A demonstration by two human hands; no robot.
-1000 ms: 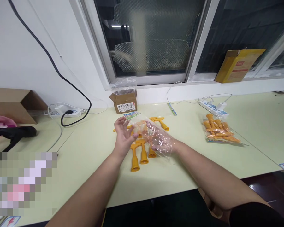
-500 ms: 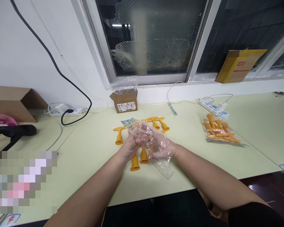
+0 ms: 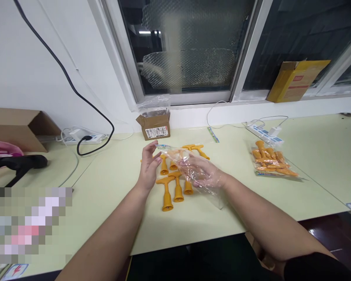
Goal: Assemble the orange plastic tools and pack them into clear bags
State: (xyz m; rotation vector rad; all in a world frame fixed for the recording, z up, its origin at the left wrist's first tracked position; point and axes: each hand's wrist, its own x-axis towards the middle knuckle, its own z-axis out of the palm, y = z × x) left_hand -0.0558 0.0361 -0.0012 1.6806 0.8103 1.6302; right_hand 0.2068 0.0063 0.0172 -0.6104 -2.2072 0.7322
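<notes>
Fingers of left hand [image 3: 148,171] now spread, off right hand [image 3: 205,168]; clear plastic bag [image 3: 214,196] mainly right's job, I judge, grip unclear.

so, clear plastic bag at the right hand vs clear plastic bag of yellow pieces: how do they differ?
The clear plastic bag at the right hand is held over the pale green table; the clear packed bag lies on it. The first is slack, the hand showing through; the second bulges with yellow plastic pieces. Both are transparent.
</notes>
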